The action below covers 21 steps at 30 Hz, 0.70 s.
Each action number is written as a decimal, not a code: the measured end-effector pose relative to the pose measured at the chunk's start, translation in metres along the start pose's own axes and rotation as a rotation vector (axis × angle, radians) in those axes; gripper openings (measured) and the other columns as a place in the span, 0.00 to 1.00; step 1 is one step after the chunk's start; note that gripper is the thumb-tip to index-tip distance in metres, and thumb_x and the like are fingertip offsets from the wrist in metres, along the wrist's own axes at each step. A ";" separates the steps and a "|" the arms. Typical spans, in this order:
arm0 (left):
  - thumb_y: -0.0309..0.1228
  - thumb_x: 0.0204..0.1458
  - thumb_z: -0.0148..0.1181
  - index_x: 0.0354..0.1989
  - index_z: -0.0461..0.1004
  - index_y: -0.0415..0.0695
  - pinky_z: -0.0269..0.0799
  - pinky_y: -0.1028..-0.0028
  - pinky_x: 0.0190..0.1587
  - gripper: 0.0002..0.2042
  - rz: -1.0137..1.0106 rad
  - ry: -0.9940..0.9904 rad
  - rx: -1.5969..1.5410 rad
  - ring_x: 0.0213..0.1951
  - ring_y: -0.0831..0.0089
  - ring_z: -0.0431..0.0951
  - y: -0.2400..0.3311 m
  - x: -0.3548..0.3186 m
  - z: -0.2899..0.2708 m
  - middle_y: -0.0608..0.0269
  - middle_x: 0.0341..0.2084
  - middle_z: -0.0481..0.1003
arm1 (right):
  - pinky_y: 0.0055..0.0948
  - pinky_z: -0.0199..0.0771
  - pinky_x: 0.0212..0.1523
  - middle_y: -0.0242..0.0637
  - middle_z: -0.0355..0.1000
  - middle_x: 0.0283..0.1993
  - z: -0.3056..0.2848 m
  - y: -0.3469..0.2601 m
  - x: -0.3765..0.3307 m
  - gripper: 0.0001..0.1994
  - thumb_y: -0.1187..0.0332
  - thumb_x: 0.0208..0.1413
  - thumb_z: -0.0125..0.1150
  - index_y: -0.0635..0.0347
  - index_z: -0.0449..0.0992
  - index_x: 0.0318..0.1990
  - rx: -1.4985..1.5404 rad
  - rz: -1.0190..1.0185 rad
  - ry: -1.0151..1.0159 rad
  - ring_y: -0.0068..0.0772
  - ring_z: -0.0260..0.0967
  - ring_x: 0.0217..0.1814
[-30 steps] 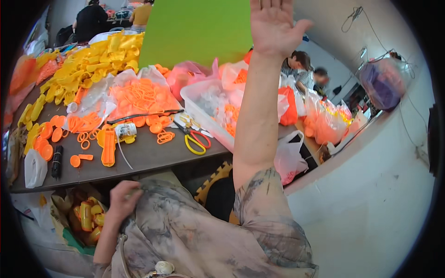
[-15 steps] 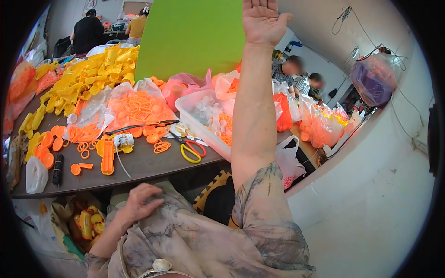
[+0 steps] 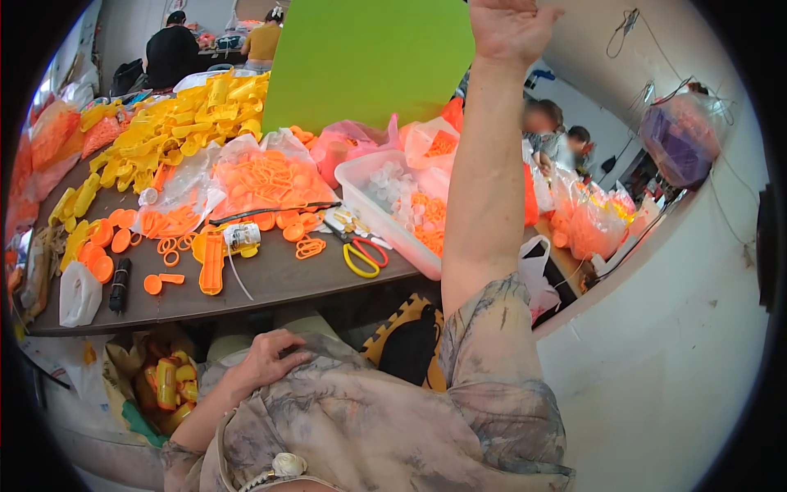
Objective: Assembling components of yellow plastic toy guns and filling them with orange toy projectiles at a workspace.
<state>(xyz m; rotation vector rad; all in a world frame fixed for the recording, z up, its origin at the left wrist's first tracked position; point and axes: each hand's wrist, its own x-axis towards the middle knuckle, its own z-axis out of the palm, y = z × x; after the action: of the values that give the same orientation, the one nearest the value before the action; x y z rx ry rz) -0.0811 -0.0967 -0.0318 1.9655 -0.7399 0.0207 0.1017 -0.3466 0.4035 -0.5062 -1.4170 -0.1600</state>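
Right now I see the right hand (image 3: 510,29) raised high, arm straight up past the table edge, palm flat, fingers loosely spread and holding nothing; its fingertips run out of the top of the frame, so I can't tell their exact spread. It sits in front of the green board (image 3: 369,61), near that board's right edge, though whether it touches I can't tell. The left hand (image 3: 266,361) is low, resting palm-down on the patterned shirt at the lap, fingers slightly curled, empty, just under the front edge of the brown table (image 3: 270,287). Nearest loose items to the left hand lie straight ahead and above it on the table: the yellow-and-red scissors (image 3: 363,256), long axis running away-left to near-right, and an orange long part (image 3: 211,262) lying near-to-far. The left hand is clearly the closer one to both; the right hand is well above everything. Beside the right forearm, to its left, is the clear tub (image 3: 385,221) of white and orange caps, with pink bags behind it. Below-left of the left hand is a bag of yellow-orange pieces (image 3: 164,385) on the floor. Farther left: orange rings, lids and a heap of yellow parts (image 3: 180,123). Other people work well off in the background.
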 end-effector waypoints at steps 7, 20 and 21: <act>0.32 0.46 0.65 0.36 0.76 0.37 0.73 0.70 0.33 0.13 -0.059 0.007 0.017 0.31 0.64 0.77 0.002 0.005 0.002 0.55 0.29 0.76 | 0.48 0.49 0.67 0.58 0.59 0.61 -0.022 0.012 -0.019 0.43 0.37 0.58 0.19 0.74 0.61 0.57 -0.006 0.043 0.020 0.52 0.54 0.66; 0.29 0.47 0.63 0.35 0.76 0.36 0.72 0.72 0.34 0.10 -0.072 0.056 0.002 0.32 0.65 0.76 0.001 -0.005 -0.002 0.55 0.29 0.75 | 0.46 0.53 0.65 0.54 0.60 0.61 0.032 0.015 -0.051 0.39 0.37 0.59 0.26 0.65 0.62 0.59 -0.221 0.159 0.420 0.50 0.57 0.64; 0.29 0.47 0.63 0.35 0.76 0.36 0.72 0.72 0.34 0.10 -0.080 0.041 0.008 0.32 0.65 0.76 0.002 -0.002 -0.004 0.55 0.29 0.75 | 0.45 0.54 0.64 0.52 0.60 0.61 0.038 0.014 -0.060 0.38 0.37 0.59 0.29 0.62 0.61 0.60 -0.475 0.217 0.459 0.49 0.57 0.64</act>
<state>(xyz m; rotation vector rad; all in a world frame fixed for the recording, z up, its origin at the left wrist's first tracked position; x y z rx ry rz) -0.0827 -0.0935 -0.0285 1.9951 -0.6348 0.0152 0.0635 -0.3296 0.3444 -0.9441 -0.8625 -0.4146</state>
